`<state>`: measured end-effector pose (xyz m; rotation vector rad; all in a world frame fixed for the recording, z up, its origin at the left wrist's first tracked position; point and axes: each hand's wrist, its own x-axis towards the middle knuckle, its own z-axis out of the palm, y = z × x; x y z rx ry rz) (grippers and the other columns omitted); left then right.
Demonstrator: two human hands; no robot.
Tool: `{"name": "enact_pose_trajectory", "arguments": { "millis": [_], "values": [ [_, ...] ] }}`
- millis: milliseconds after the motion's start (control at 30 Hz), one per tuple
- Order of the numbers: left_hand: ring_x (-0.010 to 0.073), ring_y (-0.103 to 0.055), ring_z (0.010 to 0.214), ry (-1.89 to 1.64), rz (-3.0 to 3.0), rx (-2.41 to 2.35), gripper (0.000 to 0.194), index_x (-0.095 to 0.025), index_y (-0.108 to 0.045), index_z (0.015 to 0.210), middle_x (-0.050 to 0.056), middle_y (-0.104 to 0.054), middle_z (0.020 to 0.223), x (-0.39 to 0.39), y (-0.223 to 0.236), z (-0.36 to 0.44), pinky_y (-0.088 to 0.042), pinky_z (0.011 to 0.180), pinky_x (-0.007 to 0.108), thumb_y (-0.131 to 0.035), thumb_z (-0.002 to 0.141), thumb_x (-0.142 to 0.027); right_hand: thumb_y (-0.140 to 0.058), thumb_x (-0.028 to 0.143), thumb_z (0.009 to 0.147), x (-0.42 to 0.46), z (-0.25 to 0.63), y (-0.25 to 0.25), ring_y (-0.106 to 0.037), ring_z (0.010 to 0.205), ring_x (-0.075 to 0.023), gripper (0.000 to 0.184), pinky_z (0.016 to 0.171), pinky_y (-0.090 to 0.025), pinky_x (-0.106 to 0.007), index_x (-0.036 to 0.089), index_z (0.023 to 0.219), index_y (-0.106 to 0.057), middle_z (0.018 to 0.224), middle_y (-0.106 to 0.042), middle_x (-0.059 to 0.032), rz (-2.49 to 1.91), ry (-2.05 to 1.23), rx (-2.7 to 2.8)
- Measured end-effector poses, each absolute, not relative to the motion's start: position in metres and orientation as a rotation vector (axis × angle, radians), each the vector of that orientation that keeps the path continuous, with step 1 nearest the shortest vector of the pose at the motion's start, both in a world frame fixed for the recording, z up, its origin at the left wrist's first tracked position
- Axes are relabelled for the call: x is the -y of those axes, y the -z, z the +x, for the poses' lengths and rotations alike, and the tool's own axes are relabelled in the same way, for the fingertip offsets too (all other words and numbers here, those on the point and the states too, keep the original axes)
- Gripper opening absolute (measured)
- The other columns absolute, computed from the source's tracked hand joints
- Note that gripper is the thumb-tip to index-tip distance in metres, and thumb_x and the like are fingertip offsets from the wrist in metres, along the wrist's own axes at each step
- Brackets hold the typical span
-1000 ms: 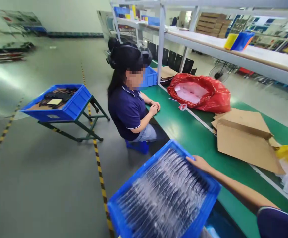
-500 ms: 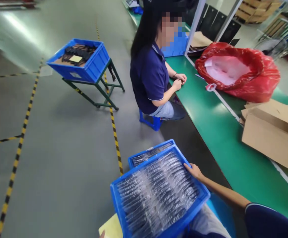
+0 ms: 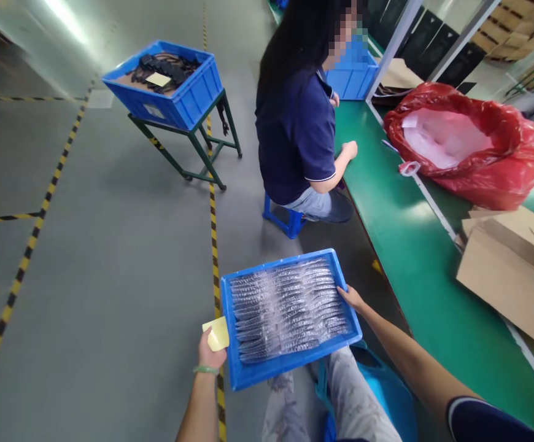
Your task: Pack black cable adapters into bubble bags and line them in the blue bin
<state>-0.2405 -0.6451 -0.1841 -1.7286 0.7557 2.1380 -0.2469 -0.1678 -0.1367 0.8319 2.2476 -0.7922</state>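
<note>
A shallow blue plastic crate (image 3: 271, 374) is held out in front of my legs. Inside lie rows of thin, dark items in clear plastic bags (image 3: 290, 307); what the bags contain is hard to make out. My left hand (image 3: 210, 351) grips the crate's left side, and a pale yellow slip of paper (image 3: 218, 333) is pinched under its thumb. On the opposite side, my right hand (image 3: 352, 299) is closed on the rim, thumb over the edge. The fingers of both hands are partly hidden behind the crate walls.
A co-worker (image 3: 294, 129) sits on a blue stool (image 3: 290, 224) at the green workbench (image 3: 386, 202). On the bench are a red plastic bag (image 3: 492, 178) and a cardboard box (image 3: 501, 270). Another blue crate (image 3: 197, 92) stands on a green metal stand (image 3: 197, 150). A blue chair (image 3: 386, 393) is beside my legs.
The crate has moved away from me and turned more level. My left hand has come into view on its left side. The second crate seen behind it is out of sight. The co-worker's hands have separated.
</note>
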Motion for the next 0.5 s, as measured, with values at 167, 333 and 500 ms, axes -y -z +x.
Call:
{"name": "enact_pose_trajectory", "arguments": {
  "millis": [167, 333, 500],
  "values": [
    [0.0152, -0.063, 0.065, -2.092, -1.779, -0.777, 0.029, -0.010, -0.058, 0.115, 0.004, -0.067, 0.077, 0.644, 0.179, -0.226, -0.052, 0.071, 0.031, -0.043, 0.093, -0.020, -0.052, 0.038, 0.094, 0.170, -0.236, 0.137, -0.062, 0.099, -0.0188, 0.033, 0.090, -0.050, -0.040, 0.011, 0.111, -0.059, 0.107, -0.063, -0.0068, 0.831, 0.764, -2.201],
    [0.0168, -0.063, 0.074, -2.111, -1.812, -0.782, 0.030, -0.011, -0.061, 0.109, 0.006, -0.066, 0.085, 0.648, 0.189, -0.227, -0.051, 0.078, 0.036, -0.046, 0.094, -0.033, -0.053, 0.040, 0.092, 0.170, -0.232, 0.136, -0.060, 0.100, -0.0201, 0.035, 0.090, -0.049, -0.041, 0.011, 0.112, -0.059, 0.109, -0.062, -0.0074, 0.845, 0.649, -2.205],
    [0.0169, -0.059, 0.079, -2.092, -1.895, -0.845, 0.038, -0.013, -0.059, 0.107, 0.004, -0.061, 0.091, 0.690, 0.187, -0.197, -0.050, 0.082, 0.038, -0.037, 0.097, -0.043, -0.044, 0.041, 0.094, 0.169, -0.209, 0.116, -0.056, 0.114, -0.0217, 0.041, 0.098, -0.044, -0.036, 0.012, 0.122, -0.052, 0.121, -0.058, -0.0135, 0.846, 0.564, -2.266]
  ]
}}
